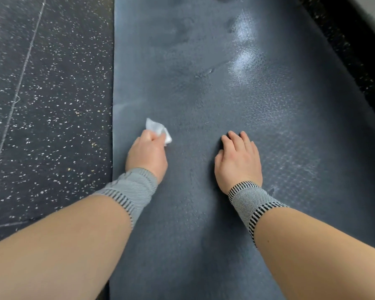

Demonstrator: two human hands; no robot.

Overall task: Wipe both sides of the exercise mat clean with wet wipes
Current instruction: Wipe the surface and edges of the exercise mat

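A dark grey-blue exercise mat (204,87) lies flat on the floor and runs away from me. Its textured surface shines wet at the upper right. My left hand (146,153) grips a crumpled white wet wipe (157,129) and holds it against the mat near the left edge. My right hand (238,160) rests palm down on the mat, fingers fairly straight and together, about a hand's width to the right of the left one. Both wrists wear grey knit bands.
Black speckled rubber flooring (48,105) borders the mat on the left, with a seam line running through it. A dark speckled strip (355,50) and a pale wall base lie along the right edge.
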